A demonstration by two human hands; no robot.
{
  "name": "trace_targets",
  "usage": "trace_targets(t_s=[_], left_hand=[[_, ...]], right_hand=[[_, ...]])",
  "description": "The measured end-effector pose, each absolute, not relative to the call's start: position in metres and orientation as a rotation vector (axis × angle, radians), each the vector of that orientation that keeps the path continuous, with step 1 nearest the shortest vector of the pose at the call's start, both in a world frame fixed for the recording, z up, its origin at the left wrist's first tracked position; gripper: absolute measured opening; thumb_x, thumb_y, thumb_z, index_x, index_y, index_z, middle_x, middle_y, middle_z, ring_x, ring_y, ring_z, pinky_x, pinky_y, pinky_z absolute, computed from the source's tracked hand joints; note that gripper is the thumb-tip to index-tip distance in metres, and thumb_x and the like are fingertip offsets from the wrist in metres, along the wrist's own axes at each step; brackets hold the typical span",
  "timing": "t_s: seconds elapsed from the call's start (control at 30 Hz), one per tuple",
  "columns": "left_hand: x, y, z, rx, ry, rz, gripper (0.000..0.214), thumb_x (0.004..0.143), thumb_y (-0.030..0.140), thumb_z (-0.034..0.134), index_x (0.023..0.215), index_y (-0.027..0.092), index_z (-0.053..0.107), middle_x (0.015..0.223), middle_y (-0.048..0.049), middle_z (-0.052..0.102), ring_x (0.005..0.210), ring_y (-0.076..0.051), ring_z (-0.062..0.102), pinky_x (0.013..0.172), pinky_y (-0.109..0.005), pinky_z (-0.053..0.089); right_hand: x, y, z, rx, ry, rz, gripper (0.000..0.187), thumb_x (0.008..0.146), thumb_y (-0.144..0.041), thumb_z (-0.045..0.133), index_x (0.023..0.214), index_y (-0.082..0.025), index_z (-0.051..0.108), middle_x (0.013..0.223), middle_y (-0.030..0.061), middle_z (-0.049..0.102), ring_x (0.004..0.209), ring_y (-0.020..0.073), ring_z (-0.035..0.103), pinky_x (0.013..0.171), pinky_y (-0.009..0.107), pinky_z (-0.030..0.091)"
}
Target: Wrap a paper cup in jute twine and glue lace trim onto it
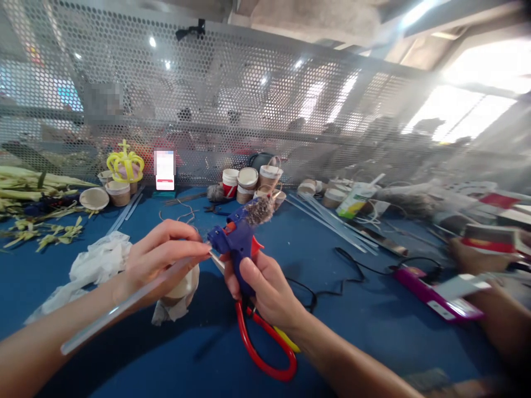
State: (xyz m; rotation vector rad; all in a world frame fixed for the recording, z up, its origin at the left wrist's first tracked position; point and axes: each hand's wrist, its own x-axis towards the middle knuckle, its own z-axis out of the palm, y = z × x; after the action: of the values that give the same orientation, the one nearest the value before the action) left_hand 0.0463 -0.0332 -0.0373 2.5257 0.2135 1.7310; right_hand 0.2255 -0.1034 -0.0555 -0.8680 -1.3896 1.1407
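My left hand (161,257) is closed in a pinch on a long, translucent glue stick (103,319), which trails back over my forearm. The pinched end meets the rear of a blue hot glue gun (240,246). Wrapped around the gun's handle is my right hand (269,284); the gun's nozzle end, covered in fuzzy fibres, points away from me. Beneath my left hand, partly hidden, sits a small round cup-like object (182,290) with whitish cloth at its base. Red-handled scissors (271,371) lie below my right hand.
White gauzy cloth (99,257) lies at left. Paper cups (248,178), a yellow crown (125,163), a phone (165,170) and more glue sticks (332,224) line the back. A purple power strip (435,293) and another person's hand (468,254) are at right. A perforated metal screen (232,94) stands behind.
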Motion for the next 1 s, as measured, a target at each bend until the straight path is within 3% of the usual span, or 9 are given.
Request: trace_targets(t_s=[0.2,0.27,0.33,0.43,0.53,0.73,1.0], left_hand=[[0.047,-0.027,-0.034,2.079,0.44,1.477,0.017,0.076,0.02,0.062,0.092,0.019,0.057,0.078,-0.0037,0.067,0.069,-0.014,0.065,0.062,-0.024,0.054],[0.045,-0.028,-0.024,1.869,0.625,1.021,0.015,0.083,0.031,0.054,0.085,0.017,0.058,0.064,-0.0024,0.065,0.054,-0.013,0.063,0.052,-0.023,0.052],[0.043,-0.029,-0.014,1.627,0.606,0.621,0.038,0.086,0.044,0.042,0.074,0.014,0.061,0.055,-0.0036,0.064,0.043,-0.012,0.059,0.044,-0.022,0.049],[0.038,-0.03,-0.006,1.382,0.553,0.391,0.037,0.082,0.047,0.05,0.072,0.014,0.063,0.048,-0.002,0.059,0.033,-0.009,0.05,0.035,-0.019,0.04],[0.036,-0.03,-0.007,1.328,0.581,0.395,0.027,0.076,0.04,0.061,0.068,0.014,0.062,0.045,0.0012,0.055,0.031,-0.005,0.043,0.033,-0.016,0.034],[0.039,-0.033,-0.009,1.379,0.637,0.484,0.024,0.077,0.036,0.061,0.065,0.015,0.056,0.051,0.0021,0.057,0.036,-0.004,0.044,0.036,-0.015,0.033],[0.047,-0.039,-0.003,1.539,0.674,0.604,0.026,0.067,0.034,0.068,0.06,0.016,0.049,0.042,0.006,0.05,0.035,-0.005,0.042,0.037,-0.017,0.035]], right_hand=[[0.228,-0.101,-0.054,-0.867,-1.411,1.117,0.037,0.084,-0.051,0.045,0.082,-0.016,0.054,0.055,-0.0028,0.047,0.047,0.0085,0.039,0.044,0.023,0.03],[0.23,-0.1,-0.053,-0.893,-1.433,1.077,0.037,0.084,-0.052,0.045,0.081,-0.016,0.053,0.055,-0.0026,0.047,0.046,0.0092,0.039,0.045,0.023,0.031],[0.231,-0.1,-0.051,-0.933,-1.471,1.019,0.036,0.084,-0.052,0.044,0.078,-0.017,0.052,0.056,-0.0021,0.047,0.047,0.0098,0.039,0.045,0.024,0.032],[0.232,-0.101,-0.047,-1.012,-1.584,0.896,0.04,0.084,-0.052,0.042,0.064,-0.018,0.05,0.055,-0.0008,0.046,0.049,0.0105,0.04,0.049,0.025,0.034],[0.232,-0.102,-0.044,-1.07,-1.65,0.815,0.042,0.085,-0.051,0.04,0.058,-0.019,0.048,0.054,-0.0001,0.046,0.05,0.0112,0.041,0.051,0.026,0.036],[0.231,-0.102,-0.044,-1.098,-1.65,0.801,0.039,0.087,-0.045,0.039,0.059,-0.019,0.047,0.054,-0.0007,0.045,0.05,0.0109,0.041,0.051,0.026,0.037],[0.231,-0.101,-0.048,-1.151,-1.692,0.788,0.041,0.086,-0.047,0.038,0.057,-0.019,0.048,0.055,0.0008,0.048,0.051,0.0112,0.042,0.052,0.025,0.037]])
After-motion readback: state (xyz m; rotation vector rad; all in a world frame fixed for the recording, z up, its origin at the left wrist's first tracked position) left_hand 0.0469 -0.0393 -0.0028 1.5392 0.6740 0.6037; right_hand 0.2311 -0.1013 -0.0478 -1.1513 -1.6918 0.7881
